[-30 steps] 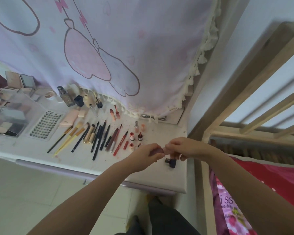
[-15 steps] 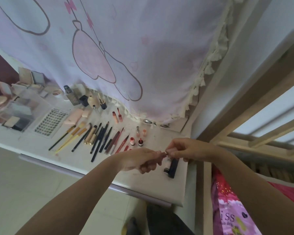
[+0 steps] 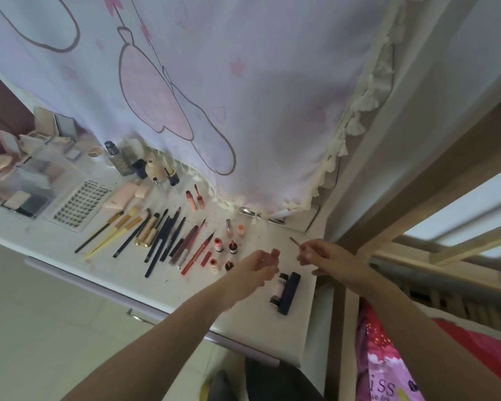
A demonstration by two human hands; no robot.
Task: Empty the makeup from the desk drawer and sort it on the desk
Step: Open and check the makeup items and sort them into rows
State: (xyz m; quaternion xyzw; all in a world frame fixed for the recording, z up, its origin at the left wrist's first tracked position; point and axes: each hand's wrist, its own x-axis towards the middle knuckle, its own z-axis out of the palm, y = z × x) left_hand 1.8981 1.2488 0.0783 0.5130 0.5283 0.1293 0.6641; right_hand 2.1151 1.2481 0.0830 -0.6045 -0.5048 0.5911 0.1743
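Your left hand [image 3: 262, 263] grips the pink tube [image 3: 274, 254], your right hand [image 3: 315, 254] pinches its wand [image 3: 295, 241], tip toward ten o'clock, tube mouth at nine o'clock of the right.

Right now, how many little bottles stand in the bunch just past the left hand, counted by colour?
Orange bottles: 3
Dark red bottles: 2
Clear bottle: 1
Total: 6

Pencils and brushes [image 3: 156, 238] lie in a row on the tabletop [image 3: 243, 319]; small bottles [image 3: 224, 250] stand beside them.
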